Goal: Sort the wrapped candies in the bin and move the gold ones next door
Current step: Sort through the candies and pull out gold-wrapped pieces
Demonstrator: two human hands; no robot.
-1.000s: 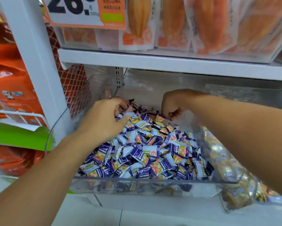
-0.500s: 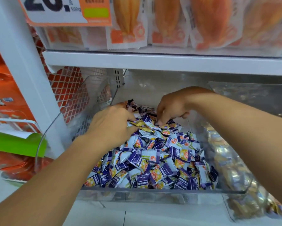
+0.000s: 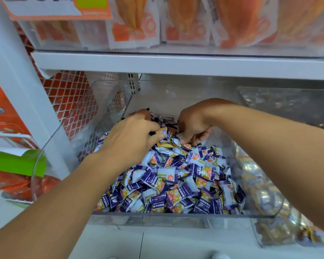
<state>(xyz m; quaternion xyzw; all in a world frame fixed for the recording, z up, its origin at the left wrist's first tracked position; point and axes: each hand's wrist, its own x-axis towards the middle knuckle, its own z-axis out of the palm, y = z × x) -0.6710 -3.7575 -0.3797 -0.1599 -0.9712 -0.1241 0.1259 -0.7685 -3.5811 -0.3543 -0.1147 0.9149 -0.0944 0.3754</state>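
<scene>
Two hands dig at the back of the clear bin [image 3: 157,214]: the left hand [image 3: 131,141] pinches a purple-and-gold wrapped candy [image 3: 162,132] at its fingertips; the right hand [image 3: 194,124], fingers curled down, pinches a gold candy [image 3: 179,135] atop the purple candy heap [image 3: 176,180].

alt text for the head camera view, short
Two bare hands, left hand and right hand, dig at the back of a clear bin of purple wrapped candies; a bin of gold candies sits to its right.

Both hands' fingers curled into purple candies [image 3: 176,184] at clear bin [image 3: 157,216] rear.
</scene>
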